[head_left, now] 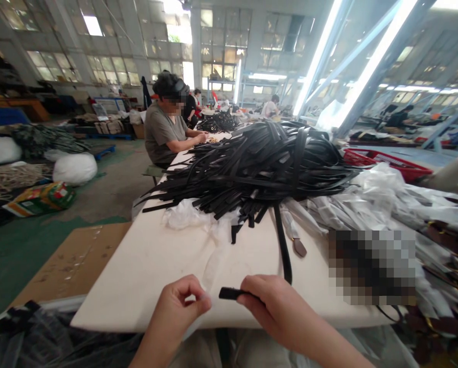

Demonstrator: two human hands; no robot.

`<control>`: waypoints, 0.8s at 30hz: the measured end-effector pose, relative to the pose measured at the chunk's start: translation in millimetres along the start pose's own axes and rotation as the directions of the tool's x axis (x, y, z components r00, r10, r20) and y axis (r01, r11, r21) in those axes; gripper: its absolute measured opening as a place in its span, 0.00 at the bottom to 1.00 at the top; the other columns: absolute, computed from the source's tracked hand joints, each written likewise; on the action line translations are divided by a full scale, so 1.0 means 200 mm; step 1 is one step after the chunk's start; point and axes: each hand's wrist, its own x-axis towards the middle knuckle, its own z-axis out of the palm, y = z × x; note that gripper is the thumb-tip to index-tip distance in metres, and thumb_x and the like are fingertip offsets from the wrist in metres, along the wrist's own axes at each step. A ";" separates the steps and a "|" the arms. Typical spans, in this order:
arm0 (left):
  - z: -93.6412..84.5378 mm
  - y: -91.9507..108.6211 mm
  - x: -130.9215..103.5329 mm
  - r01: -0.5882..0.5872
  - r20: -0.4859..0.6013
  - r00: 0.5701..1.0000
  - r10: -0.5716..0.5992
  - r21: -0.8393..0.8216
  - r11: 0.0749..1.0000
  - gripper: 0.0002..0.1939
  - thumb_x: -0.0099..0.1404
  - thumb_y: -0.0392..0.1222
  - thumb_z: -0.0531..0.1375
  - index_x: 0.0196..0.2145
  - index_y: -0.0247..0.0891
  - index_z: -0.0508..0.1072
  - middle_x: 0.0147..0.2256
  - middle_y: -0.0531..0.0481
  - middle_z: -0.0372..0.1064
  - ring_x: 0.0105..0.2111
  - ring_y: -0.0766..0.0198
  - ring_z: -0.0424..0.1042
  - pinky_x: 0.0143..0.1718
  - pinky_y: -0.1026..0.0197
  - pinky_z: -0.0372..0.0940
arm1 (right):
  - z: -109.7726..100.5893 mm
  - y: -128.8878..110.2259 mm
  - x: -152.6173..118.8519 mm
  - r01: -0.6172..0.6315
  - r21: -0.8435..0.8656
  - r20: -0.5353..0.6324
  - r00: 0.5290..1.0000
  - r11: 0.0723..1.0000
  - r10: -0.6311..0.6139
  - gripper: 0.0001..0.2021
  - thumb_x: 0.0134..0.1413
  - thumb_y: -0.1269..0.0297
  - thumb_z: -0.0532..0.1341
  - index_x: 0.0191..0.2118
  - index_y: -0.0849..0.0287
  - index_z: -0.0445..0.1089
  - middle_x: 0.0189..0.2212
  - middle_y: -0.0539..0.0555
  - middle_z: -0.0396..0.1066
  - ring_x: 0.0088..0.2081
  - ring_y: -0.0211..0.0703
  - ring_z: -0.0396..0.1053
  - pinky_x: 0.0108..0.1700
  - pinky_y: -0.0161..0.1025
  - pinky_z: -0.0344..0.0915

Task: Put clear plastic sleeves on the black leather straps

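Near the front edge of the white table, my left hand pinches the end of a thin, clear plastic sleeve. The sleeve trails away across the tabletop. Just to the right, my right hand is closed around a black strap, whose flat end points left toward my left fingertips, a small gap apart. A strap length comes down from the big heap of black straps behind my right hand; whether it is the held one I cannot tell.
Crumpled plastic lies before the heap. A brown leather tab and many plastic-wrapped straps are at right, with a red basket behind. A person sits at the table's far left. Cardboard lies at left.
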 end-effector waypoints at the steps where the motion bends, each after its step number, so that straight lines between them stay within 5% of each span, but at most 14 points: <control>1: 0.00 0.00 0.00 -0.003 0.003 1.000 0.003 0.005 1.000 0.12 0.50 0.42 0.67 0.18 0.37 0.68 0.22 0.54 0.61 0.26 0.65 0.60 0.28 0.65 0.56 | 0.00 -0.01 0.01 0.004 -0.042 0.013 1.000 0.999 -0.004 0.10 0.64 0.64 0.55 0.29 0.57 0.62 0.25 0.50 0.68 0.27 0.40 0.64 0.29 0.36 0.48; 11: 0.00 -0.01 0.00 -0.041 0.041 0.998 0.038 0.083 0.996 0.09 0.53 0.43 0.65 0.21 0.37 0.73 0.24 0.53 0.66 0.29 0.62 0.65 0.29 0.64 0.59 | 0.01 -0.13 0.06 0.018 -0.337 0.163 0.986 0.941 0.039 0.09 0.64 0.64 0.56 0.32 0.58 0.69 0.29 0.52 0.75 0.29 0.43 0.71 0.27 0.39 0.45; 15: 0.03 0.02 -0.03 -0.136 0.160 0.982 0.098 0.242 0.961 0.06 0.55 0.32 0.60 0.24 0.38 0.77 0.28 0.51 0.71 0.32 0.62 0.70 0.35 0.64 0.61 | 0.04 -0.15 0.10 0.098 -0.410 0.258 0.966 0.907 0.013 0.08 0.63 0.67 0.56 0.35 0.58 0.71 0.31 0.54 0.76 0.30 0.47 0.73 0.27 0.41 0.43; 19: -0.07 0.07 -0.08 -0.228 0.201 0.970 0.135 0.572 0.788 0.11 0.58 0.27 0.57 0.28 0.38 0.78 0.29 0.53 0.75 0.33 0.65 0.73 0.36 0.66 0.62 | 0.04 -0.07 0.09 0.087 -0.331 0.273 0.962 0.940 0.007 0.01 0.57 0.68 0.61 0.35 0.57 0.70 0.32 0.53 0.76 0.33 0.50 0.74 0.29 0.39 0.48; 24: -0.17 0.07 -0.12 -0.412 0.341 0.911 0.231 0.772 0.485 0.06 0.61 0.32 0.64 0.27 0.38 0.76 0.28 0.53 0.76 0.29 0.64 0.74 0.29 0.65 0.58 | 0.09 -0.04 0.10 0.110 -0.276 0.271 0.962 0.955 -0.032 0.09 0.61 0.69 0.55 0.31 0.54 0.70 0.32 0.53 0.76 0.33 0.51 0.75 0.30 0.40 0.54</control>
